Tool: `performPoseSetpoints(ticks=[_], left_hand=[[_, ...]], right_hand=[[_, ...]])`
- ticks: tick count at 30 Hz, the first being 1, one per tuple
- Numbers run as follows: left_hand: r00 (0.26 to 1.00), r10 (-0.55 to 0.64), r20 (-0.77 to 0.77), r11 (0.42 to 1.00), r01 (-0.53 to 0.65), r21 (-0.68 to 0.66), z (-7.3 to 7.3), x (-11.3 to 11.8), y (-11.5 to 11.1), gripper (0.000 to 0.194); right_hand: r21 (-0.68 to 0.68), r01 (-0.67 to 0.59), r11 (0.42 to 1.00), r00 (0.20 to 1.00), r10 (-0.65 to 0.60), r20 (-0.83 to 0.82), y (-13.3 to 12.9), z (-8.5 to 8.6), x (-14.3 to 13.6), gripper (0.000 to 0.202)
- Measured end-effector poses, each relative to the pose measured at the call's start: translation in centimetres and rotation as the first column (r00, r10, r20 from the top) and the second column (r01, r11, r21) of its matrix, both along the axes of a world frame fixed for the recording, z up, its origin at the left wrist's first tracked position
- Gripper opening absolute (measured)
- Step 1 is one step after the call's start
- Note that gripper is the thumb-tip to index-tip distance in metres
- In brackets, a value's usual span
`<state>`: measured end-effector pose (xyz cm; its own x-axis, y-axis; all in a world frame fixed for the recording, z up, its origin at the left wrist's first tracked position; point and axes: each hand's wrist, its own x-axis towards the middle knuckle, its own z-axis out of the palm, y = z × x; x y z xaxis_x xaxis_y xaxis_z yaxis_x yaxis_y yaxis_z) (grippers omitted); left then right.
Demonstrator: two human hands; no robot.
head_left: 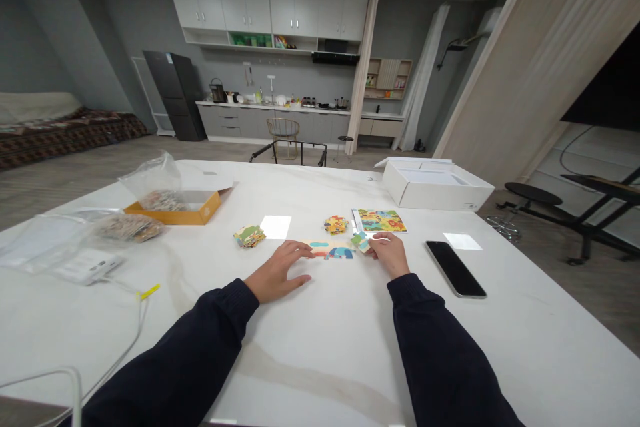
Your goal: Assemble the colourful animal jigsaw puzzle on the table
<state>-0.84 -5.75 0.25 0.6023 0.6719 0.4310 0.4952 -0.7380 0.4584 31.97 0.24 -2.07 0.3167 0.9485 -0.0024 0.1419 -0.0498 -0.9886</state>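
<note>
Several joined jigsaw puzzle pieces (341,252) with a blue elephant lie flat on the white table. My left hand (281,270) rests at their left side, fingers stretched out and thumb apart, the fingertips on or beside the pieces. My right hand (389,253) pinches a green and light-blue puzzle piece (361,241) just right of the joined ones. Behind them sits a small pile of orange-yellow pieces (335,224). A picture card (381,220) with a colourful animal scene lies beyond my right hand. To the left is a stack of green and yellow pieces (249,236).
An orange open box (175,210) and plastic bags of pieces (127,227) lie at the left, near a white device (93,267) with a cable. A phone (455,269) lies at the right, below a white box (437,185). A chair (290,150) stands behind the table (320,360).
</note>
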Motion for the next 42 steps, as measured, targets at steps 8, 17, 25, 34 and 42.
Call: performPoseSetpoints(ticks=[8, 17, 25, 34, 42], left_hand=[[1.000, -0.006, -0.003, 1.000, 0.006, -0.003, 0.3, 0.0, -0.1, 0.034], [1.000, -0.005, 0.009, 1.000, 0.005, -0.009, 0.4, 0.1, -0.1, 0.034], [1.000, -0.010, 0.008, 1.000, 0.010, -0.005, 0.3, 0.1, 0.0, 0.033], [1.000, -0.017, 0.019, 1.000, 0.017, -0.009, 0.4, 0.1, -0.1, 0.034], [1.000, -0.015, 0.016, 1.000, 0.015, -0.009, 0.4, 0.0, -0.1, 0.034]], right_hand=[[-0.114, -0.111, 0.987, 0.992, 0.102, -0.080, -0.8, 0.8, 0.8, 0.032], [-0.009, -0.077, 0.997, 0.997, 0.077, -0.023, -0.5, 1.1, 1.0, 0.026], [0.110, -0.012, 0.994, 0.999, 0.015, -0.032, -0.2, 0.5, 0.7, 0.036], [0.161, -0.068, 0.985, 0.997, 0.059, 0.059, 0.2, 0.1, 1.2, 0.029], [0.135, -0.116, 0.984, 0.982, 0.093, 0.163, -0.4, -0.3, 0.9, 0.021]])
